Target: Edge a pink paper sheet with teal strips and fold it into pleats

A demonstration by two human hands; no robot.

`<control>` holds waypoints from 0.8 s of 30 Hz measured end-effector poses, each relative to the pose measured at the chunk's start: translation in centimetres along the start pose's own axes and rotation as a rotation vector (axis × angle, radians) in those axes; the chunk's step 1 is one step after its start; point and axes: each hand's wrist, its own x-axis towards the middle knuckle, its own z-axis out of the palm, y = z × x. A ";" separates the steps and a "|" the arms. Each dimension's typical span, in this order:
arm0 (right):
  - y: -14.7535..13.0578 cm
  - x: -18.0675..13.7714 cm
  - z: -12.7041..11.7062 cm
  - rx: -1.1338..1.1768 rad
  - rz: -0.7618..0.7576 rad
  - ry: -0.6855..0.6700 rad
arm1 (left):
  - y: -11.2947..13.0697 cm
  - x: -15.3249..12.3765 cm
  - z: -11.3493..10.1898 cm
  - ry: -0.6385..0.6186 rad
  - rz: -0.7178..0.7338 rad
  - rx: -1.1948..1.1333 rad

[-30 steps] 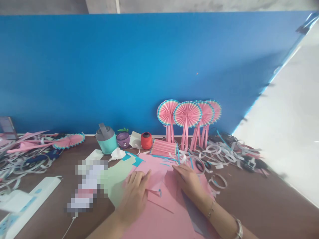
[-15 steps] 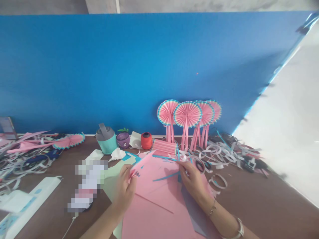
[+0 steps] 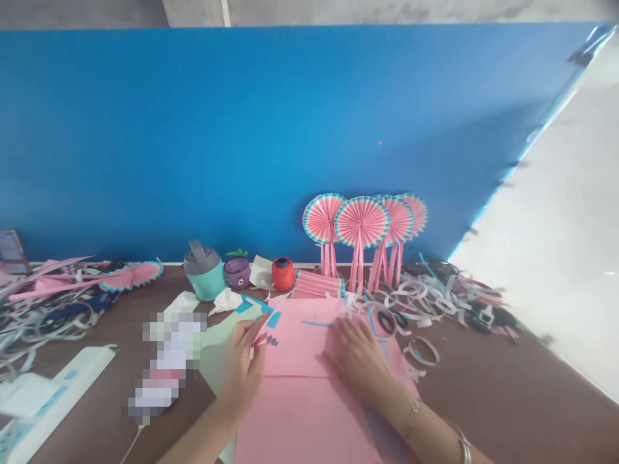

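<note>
A pink paper sheet (image 3: 304,361) lies flat on the brown table in front of me, with a thin blue strip (image 3: 316,323) across its far part. My left hand (image 3: 244,370) pinches a small pink scrap (image 3: 261,339) at the sheet's left edge. My right hand (image 3: 355,354) lies flat on the right half of the sheet, fingers stretched out and somewhat blurred. A pale green sheet (image 3: 225,351) shows under the pink one on the left.
Several pink pleated paper fans (image 3: 360,222) on sticks lean against the blue wall. A folded pink pleat stack (image 3: 316,285), red thread spool (image 3: 282,274), teal cup (image 3: 206,270) and purple pot (image 3: 237,271) stand behind the sheet. Curled paper strips (image 3: 435,299) litter both sides.
The raised, folded flap of the pink sheet has been laid open and flat. My right hand went from pinching its far corner to pressing flat on it. My left hand kept its pinch.
</note>
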 end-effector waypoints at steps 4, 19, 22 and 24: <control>1.6 -0.3 1.0 -0.053 0.123 0.005 | 0.3 -0.4 0.1 -0.088 0.072 0.050; -2.3 0.3 -2.4 0.489 -0.169 -0.273 | 1.1 -0.9 0.9 -0.344 -0.079 0.131; -0.2 -0.3 0.5 0.232 -0.036 -0.167 | 1.7 -0.9 0.9 -0.407 -0.202 0.140; 1.6 -0.6 2.2 0.046 0.115 -0.060 | 1.7 -0.8 0.9 -0.404 -0.227 0.130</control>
